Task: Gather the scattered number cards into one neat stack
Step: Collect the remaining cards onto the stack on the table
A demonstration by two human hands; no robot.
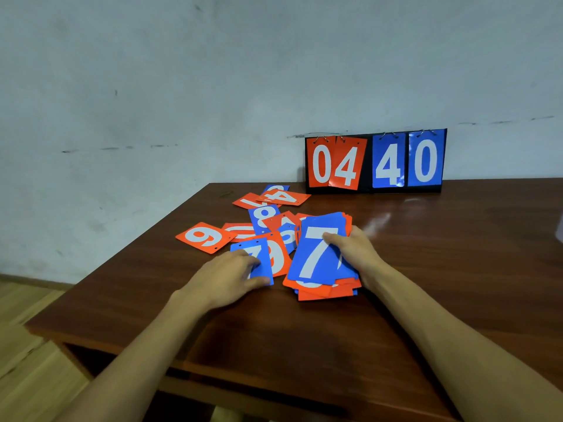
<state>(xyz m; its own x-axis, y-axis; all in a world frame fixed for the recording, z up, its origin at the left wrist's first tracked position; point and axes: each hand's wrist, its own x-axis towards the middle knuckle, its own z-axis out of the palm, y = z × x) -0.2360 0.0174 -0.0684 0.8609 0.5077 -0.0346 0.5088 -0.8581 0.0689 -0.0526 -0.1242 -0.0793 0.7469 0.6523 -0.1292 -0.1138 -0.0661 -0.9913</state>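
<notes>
Half gathered — right hand (353, 251) grips the rough stack (316, 257), left hand (225, 278) pinches a blue card (267, 265) — loose cards (202, 237) litter the table's (426, 269) left edge.

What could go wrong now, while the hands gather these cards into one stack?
1. The stack in the right hand is fanned and uneven at its near end, so cards may slip out.
2. The orange 9 card lies close to the left edge of the table; a careless sweep by the left hand might push it off.
</notes>
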